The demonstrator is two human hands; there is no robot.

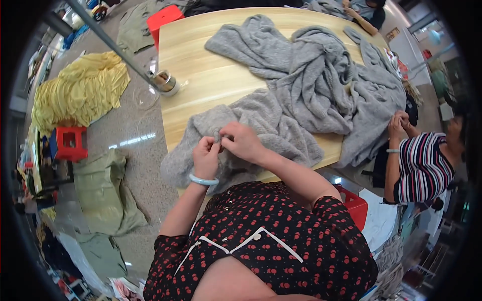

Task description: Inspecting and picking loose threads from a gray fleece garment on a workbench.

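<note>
Grey fleecy fabric (246,108) lies bunched over the near part of the wooden table and hangs past its front edge. My left hand (206,153), with a pale bangle on its wrist, pinches a bit of this fabric between thumb and fingers. Close against it, my right hand (242,141) is also closed on the fabric, fingertips almost touching the left ones. What fine detail sits between the fingertips is too small to make out. More of the grey fabric (321,70) stretches in folds across the table toward the far right.
The wooden table (193,65) carries a glass jar (168,84) at its left edge, beside a metal pole (108,40). Red stools (70,143) and a yellow fabric heap (80,88) stand left. A person in stripes (424,163) sits right; another person (369,15) works at the far corner.
</note>
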